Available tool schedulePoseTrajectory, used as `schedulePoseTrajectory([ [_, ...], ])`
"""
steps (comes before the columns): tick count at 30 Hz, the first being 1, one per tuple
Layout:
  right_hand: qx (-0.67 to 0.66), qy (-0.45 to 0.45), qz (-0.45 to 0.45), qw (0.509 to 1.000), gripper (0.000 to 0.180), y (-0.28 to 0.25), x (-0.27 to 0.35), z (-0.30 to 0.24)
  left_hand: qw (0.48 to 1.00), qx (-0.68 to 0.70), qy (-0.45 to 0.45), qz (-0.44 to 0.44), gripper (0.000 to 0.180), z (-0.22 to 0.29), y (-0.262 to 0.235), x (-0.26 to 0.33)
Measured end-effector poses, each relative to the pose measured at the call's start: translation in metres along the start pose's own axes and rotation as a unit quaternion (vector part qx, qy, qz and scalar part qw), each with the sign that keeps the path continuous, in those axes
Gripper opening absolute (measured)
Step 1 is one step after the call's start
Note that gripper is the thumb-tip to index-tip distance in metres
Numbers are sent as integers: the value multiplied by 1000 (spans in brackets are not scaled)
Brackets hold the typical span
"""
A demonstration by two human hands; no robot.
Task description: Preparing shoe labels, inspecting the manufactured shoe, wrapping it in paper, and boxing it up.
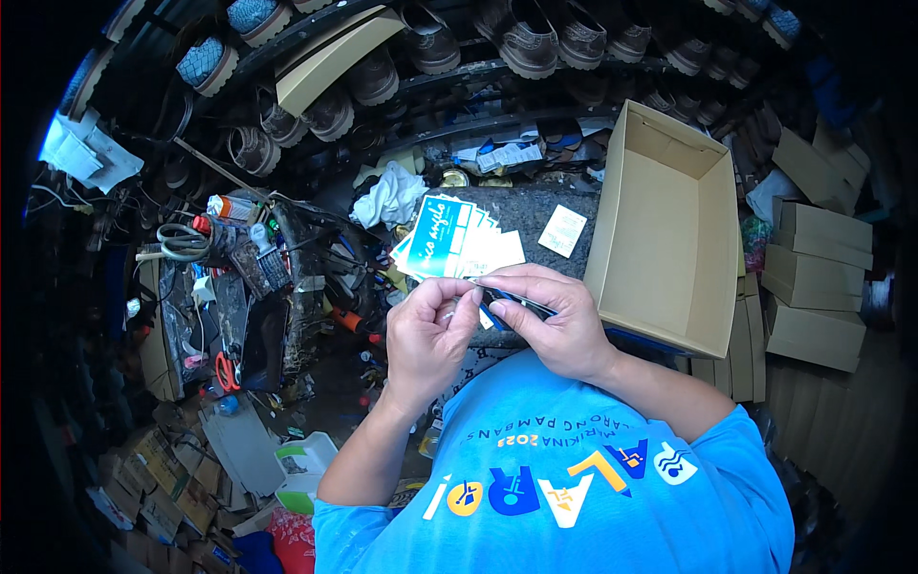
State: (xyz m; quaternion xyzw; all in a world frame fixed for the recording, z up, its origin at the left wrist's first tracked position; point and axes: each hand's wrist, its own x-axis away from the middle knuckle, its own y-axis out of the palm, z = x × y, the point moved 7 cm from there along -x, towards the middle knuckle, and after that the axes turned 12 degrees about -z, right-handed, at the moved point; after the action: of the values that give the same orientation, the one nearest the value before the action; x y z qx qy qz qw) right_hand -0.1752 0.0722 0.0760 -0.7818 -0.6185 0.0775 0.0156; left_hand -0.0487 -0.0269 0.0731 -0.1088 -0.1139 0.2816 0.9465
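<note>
In front of my chest my two hands come together at the fingertips. My left hand (430, 320) is closed in a pinch, and whatever lies between its thumb and fingers is too small to make out. My right hand (569, 325) is closed around a slim black and blue object (535, 308), whose kind I cannot tell because the fingers cover most of it. Just beyond the hands, a fanned stack of teal and white cards (435, 237) lies on a dark work surface (569, 196). One small printed slip (562, 231) rests apart to its right.
An open, cardboard-coloured box (660, 239) stands to the right of my hands, near folded cartons (813, 287). On the left is a cluttered tray with orange-handled scissors (228, 371) and a tape roll (185, 242). Racks of brown shoes (528, 48) run along the back. Crumpled white paper (390, 194) lies beside the cards.
</note>
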Motion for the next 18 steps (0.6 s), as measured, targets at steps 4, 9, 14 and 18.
schedulePoseTrajectory([
  [4, -58, 42, 18, 997, 26, -1, 1, 8, 985, 169, -20, 18, 19, -8, 0, 0],
  [9, -91, 71, 39, 993, 35, -2, 2, 16, 978, 207, -20, -21, 37, -18, 4, 5],
  [14, 40, 9, 19, 999, 52, -1, 0, 9, 973, 228, -36, -16, 29, -24, 8, 1],
  [18, 17, 40, 36, 998, 76, 3, -1, 5, 975, 208, -62, -50, 21, -39, 7, -1],
])
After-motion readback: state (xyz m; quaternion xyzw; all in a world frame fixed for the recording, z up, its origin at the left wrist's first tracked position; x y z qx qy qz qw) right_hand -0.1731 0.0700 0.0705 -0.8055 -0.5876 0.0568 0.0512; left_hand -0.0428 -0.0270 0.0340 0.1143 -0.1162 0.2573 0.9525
